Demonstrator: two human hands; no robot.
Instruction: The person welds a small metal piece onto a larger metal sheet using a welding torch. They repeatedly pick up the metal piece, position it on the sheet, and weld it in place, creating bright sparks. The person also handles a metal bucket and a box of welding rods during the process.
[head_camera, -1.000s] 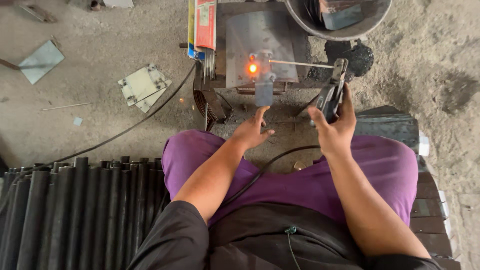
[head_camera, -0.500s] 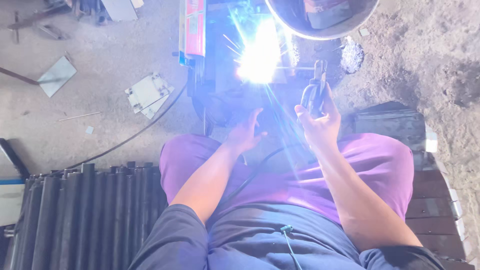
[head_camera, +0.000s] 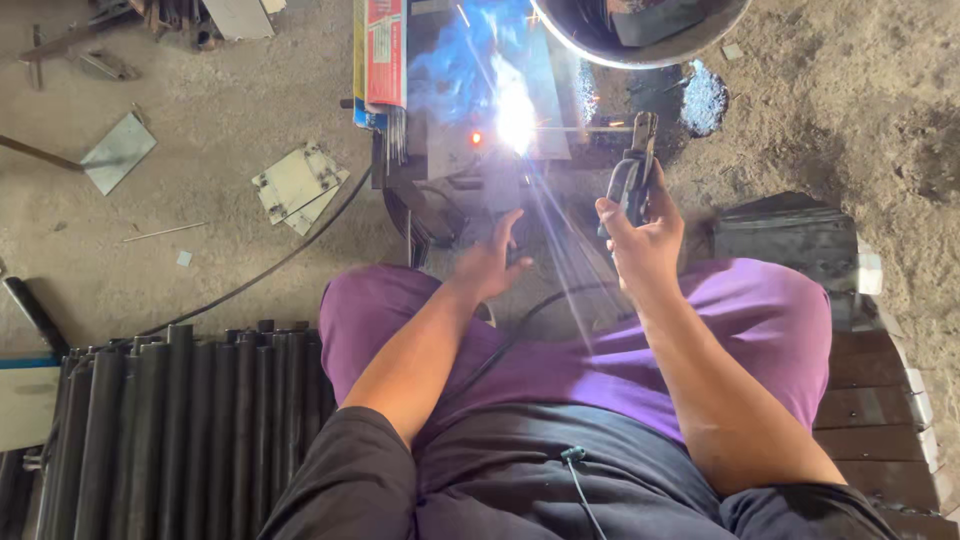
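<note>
With my right hand (head_camera: 640, 235) clamped on the electrode holder (head_camera: 630, 175), arc flaring at the steel plate (head_camera: 470, 140) ahead, I'd feed steadily while my half-curled, empty left hand (head_camera: 492, 262) braces nearby.

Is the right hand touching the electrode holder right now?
Touching. The head view shows the right hand wrapped around the electrode holder, fingers closed on its handle.
</note>
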